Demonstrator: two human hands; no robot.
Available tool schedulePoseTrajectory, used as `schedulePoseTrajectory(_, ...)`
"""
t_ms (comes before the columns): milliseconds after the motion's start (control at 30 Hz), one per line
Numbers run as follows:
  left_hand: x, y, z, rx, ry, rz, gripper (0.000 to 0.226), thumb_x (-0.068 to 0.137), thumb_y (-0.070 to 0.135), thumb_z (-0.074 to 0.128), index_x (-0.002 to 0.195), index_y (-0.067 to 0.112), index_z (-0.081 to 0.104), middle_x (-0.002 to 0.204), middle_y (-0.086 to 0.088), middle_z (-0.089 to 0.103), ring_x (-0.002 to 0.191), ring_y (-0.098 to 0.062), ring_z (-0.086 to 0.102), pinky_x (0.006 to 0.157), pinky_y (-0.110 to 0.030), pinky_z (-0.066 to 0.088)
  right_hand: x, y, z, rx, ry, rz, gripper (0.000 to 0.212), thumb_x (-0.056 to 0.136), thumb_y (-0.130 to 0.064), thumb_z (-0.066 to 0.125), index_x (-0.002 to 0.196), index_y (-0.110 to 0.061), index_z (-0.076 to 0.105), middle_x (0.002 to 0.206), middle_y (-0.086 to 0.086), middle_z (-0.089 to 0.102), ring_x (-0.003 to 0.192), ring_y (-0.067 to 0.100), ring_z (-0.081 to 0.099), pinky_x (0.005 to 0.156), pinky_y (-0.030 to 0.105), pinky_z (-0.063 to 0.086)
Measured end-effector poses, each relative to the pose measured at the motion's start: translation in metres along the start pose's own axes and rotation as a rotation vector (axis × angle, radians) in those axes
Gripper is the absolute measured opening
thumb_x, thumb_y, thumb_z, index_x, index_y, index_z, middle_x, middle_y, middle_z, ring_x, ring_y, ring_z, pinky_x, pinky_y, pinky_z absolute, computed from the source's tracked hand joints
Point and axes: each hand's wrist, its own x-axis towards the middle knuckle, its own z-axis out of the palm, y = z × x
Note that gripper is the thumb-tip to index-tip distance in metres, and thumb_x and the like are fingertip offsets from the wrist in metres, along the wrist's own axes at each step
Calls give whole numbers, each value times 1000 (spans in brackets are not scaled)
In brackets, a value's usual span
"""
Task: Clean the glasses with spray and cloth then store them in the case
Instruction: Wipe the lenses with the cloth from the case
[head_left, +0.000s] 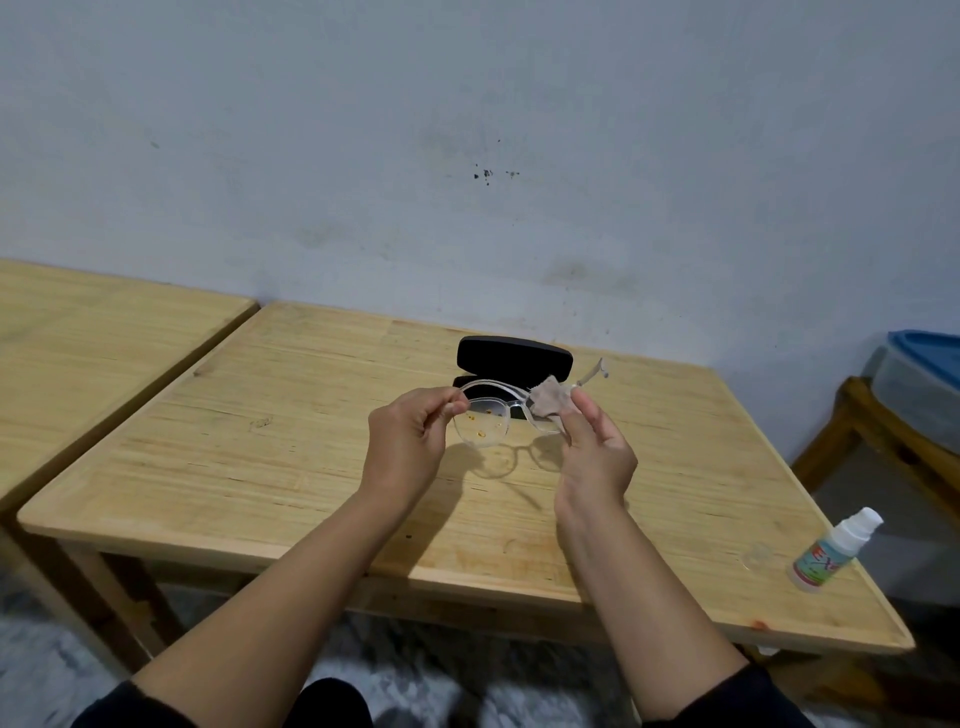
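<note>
Head view, surroundings: a pale wooden bench (311, 457) with visible grain stands against a scuffed grey-white wall (467, 130); a second wooden bench (93, 322) sits just beside it on the left.
Right edge: a clear plastic bin with a blue lid (919, 364) rests on a low wooden stand (878, 447), apart from the bench.
Spray bottle: a small white spray bottle (831, 551) with a printed label stands near the bench's right front corner, well apart from the hands; a small clear cap (758, 556) lies just beside it.
Case: a black hard-shell case (514, 356), oblong with rounded ends, stands open behind the hands; its lower half is partly hidden by the glasses and cloth.
Glasses: clear-framed glasses (480, 421) with rounded lenses are held above the bench, in front of the case; small yellowish spots show on the left lens, and one temple arm sticks up to the right.
Cloth: a small brownish-grey cloth (548, 400), soft and crumpled, covers the right lens.
Left hand: the left hand (410, 441) pinches the frame's left end, fingers (452, 408) curled round it.
Right hand: the right hand (597, 447) pinches the cloth against the right lens with thumb and fingers.
Shadow: the frame's shadow falls on the bench below.
</note>
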Motion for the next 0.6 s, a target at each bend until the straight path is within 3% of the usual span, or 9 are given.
schedulePoseTrajectory(100, 2, 1, 1, 7, 5, 9, 10, 83, 6, 64, 82, 11, 72, 71, 11, 62, 66, 14, 54, 63, -1, 37, -1, -2, -2, -89, -45, -80, 20, 85, -5, 65, 91, -23, 70, 91, 7, 73, 75, 7, 56, 75, 19, 55)
schedulePoseTrajectory(133, 3, 2, 1, 9, 6, 15, 10, 83, 5, 64, 82, 11, 72, 71, 11, 62, 68, 11, 55, 64, -1, 37, -1, -2, -2, -125, -59, -115, 21, 86, -4, 63, 91, -23, 71, 87, 9, 72, 73, 7, 55, 67, 12, 53)
schedulePoseTrajectory(267, 8, 5, 0, 20, 4, 48, 11, 83, 5, 63, 81, 11, 72, 74, 12, 62, 76, 5, 56, 64, 0, 38, 0, -2, -6, -235, -72, -155, 21, 86, -4, 61, 83, -22, 73, 73, -10, 65, 63, 1, 53, 54, 6, 45)
schedulePoseTrajectory(400, 8, 5, 1, 11, -10, 68, 11, 84, 6, 63, 83, 12, 72, 79, 11, 65, 79, 1, 59, 66, -1, 41, 1, 2, -7, -310, 0, -180, 19, 86, -9, 59, 90, -20, 73, 77, -7, 62, 44, -2, 44, 42, 8, 38)
schedulePoseTrajectory(500, 4, 7, 4, 17, -13, 75, 11, 83, 5, 63, 82, 11, 72, 79, 11, 65, 78, 2, 56, 66, 0, 38, 0, 6, -4, -230, 9, -161, 18, 86, -10, 62, 90, -23, 73, 84, -5, 64, 56, -3, 50, 51, 6, 41)
schedulePoseTrajectory(600, 2, 7, 4, 14, -11, 88, 10, 82, 4, 64, 83, 11, 72, 80, 10, 65, 81, 4, 56, 68, 1, 38, -1, 2, 1, -56, -62, -29, 15, 81, -8, 71, 83, -23, 73, 99, -1, 73, 95, 6, 66, 83, 17, 49)
